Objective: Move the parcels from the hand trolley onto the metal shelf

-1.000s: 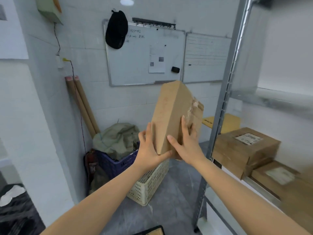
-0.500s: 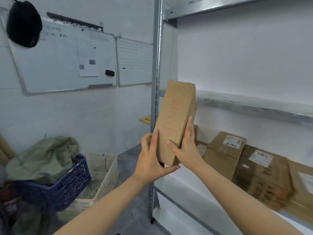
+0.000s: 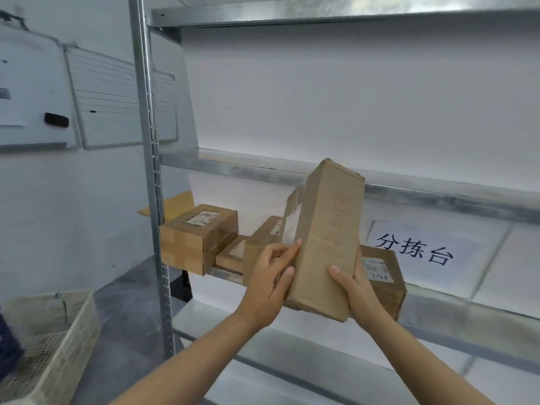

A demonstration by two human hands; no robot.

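Left hand and right hand clasp the tilted parcel by its sides, near the shelf.

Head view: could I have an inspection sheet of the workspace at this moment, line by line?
Surface: metal shelf, with parcels on its middle level.
Job's things: tall parcel held tilted at the shelf front; it cannot be told whether its base touches the shelf. Shelved parcels sit behind and beside it.
Clutter: yellow envelope at the shelf's left end.
Grippers: left hand grips the tall parcel's left side; right hand grips its right edge.
Cables: nothing seen.
Surroundings: sign on the wall behind the shelf, whiteboards at left, crate on the floor.
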